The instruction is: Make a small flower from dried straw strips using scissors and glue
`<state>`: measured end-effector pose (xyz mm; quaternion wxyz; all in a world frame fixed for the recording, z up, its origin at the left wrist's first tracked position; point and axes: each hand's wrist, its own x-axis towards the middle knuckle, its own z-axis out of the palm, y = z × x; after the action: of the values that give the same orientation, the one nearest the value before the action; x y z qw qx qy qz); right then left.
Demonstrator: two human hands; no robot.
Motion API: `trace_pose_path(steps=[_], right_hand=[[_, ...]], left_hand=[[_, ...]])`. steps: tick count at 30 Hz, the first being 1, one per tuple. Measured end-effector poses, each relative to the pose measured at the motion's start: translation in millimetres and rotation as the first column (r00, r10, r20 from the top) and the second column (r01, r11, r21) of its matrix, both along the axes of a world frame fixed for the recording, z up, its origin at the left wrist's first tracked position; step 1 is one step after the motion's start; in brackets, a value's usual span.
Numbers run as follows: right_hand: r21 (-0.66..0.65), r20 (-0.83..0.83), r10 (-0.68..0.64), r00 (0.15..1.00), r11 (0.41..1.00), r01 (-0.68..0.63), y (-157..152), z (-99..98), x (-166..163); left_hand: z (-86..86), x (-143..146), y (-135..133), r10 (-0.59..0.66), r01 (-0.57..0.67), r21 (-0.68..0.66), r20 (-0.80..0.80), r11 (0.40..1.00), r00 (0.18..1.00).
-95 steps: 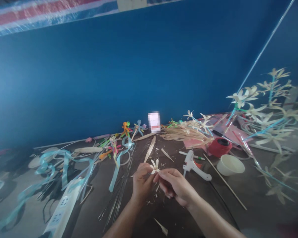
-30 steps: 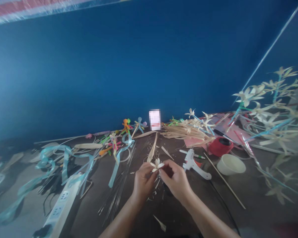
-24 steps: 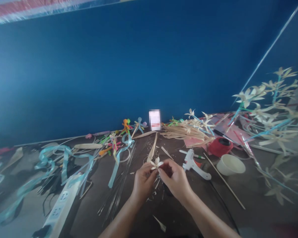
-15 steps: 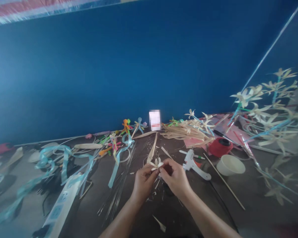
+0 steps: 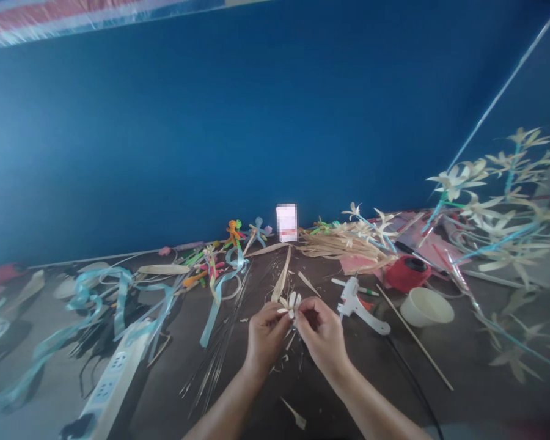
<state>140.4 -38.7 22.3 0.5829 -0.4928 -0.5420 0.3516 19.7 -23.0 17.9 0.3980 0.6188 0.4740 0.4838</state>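
A small cream flower made of dried leaf strips is pinched between both hands over the dark table. My left hand is closed on its base from the left. My right hand is closed on it from the right, fingers curled at the petals. Thin metal wires lie on the table just left of my hands. A white glue gun rests to the right of my right hand.
A red spool and a white bowl sit at the right. Pale blue ribbons and a white power strip lie at the left. A branch of cream flowers stands at far right. Dried leaf strips pile near the blue wall.
Both hands stay together on the flower with small finger movements. The petals have turned more upright between the fingertips. The view shifted slightly.
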Motion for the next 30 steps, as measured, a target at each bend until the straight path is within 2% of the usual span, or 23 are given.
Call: trace_pose_path(steps=[4, 11, 21, 30], right_hand=[[0.031, -0.04, -0.033, 0.999, 0.999, 0.034, -0.8, -0.5, -3.2], [0.072, 0.055, -0.006, 0.998, 0.997, 0.002, -1.9, 1.3, -1.0], [0.1, 0.15, -0.003, 0.989, 0.995, -0.012, -3.5, 1.7, 1.3], [0.117, 0.161, -0.002, 0.987, 0.993, -0.017, -2.8, 4.3, 1.1]], left_hand=[[-0.3, 1.4, -1.3, 0.019, -0.018, 0.041, -0.025, 0.999, 1.0], [-0.1, 1.4, -0.7, 0.046, -0.023, 0.155, -0.147, 0.988, 0.988], [-2.2, -1.7, -0.9, 0.05, -0.031, 0.129, -0.148, 0.991, 0.988], [-3.5, -2.1, -1.7, 0.074, -0.054, 0.133, -0.154, 0.99, 0.985]])
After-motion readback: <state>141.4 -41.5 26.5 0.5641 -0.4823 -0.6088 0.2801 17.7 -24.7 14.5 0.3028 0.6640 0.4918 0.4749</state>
